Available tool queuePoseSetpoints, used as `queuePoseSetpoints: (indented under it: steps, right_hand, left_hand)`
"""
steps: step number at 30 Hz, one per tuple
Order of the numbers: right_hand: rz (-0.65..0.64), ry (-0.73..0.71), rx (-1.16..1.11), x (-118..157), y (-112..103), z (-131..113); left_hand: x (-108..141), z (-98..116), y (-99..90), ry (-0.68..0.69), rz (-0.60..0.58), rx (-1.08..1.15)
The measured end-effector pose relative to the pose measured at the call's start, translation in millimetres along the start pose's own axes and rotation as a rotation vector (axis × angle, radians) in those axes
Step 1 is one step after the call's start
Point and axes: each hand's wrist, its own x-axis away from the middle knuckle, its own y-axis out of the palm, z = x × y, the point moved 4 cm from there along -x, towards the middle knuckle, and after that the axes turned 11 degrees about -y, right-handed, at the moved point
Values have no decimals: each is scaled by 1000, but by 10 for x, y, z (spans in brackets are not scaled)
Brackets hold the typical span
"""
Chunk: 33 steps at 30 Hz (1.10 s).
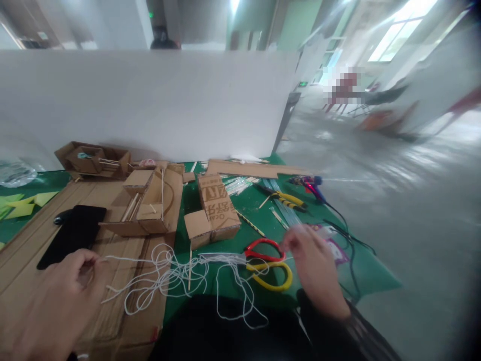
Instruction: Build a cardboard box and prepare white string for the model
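Observation:
A loose tangle of white string (pixel 169 273) lies across the cardboard sheet and the green table in front of me. My left hand (pixel 69 301), at the lower left, pinches one strand that runs right into the tangle. On the other side my right hand (pixel 315 265), slightly blurred, has its fingertips pressed together, and a thin strand reaches them. Scissors with a red and a yellow handle (pixel 280 283) lie just left of my right hand, their blades partly under the string. A thin wooden stick (pixel 190 265) lies among the loops.
Behind the string stand a cardboard box (pixel 220 208) and a cardboard construction (pixel 150 198). A black phone-like slab (pixel 77 233) rests on the cardboard sheet (pixel 22 278). Yellow-handled pliers (pixel 287 199), a glue gun (pixel 310 185) with a cable, and glue sticks lie right. A white partition (pixel 150 100) borders the back.

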Motion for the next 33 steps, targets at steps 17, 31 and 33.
queuePoseSetpoints:
  steps: [17, 31, 33]
  right_hand:
    - [-749, -381, 798, 499, 1021, 348]
    - [-409, -7, 304, 285, 448, 82]
    - [-360, -21, 293, 243, 355, 74]
  left_hand:
    - [611, 1471, 577, 409, -519, 171]
    - [524, 1274, 280, 178, -704, 848]
    - [499, 1188, 238, -18, -691, 1118]
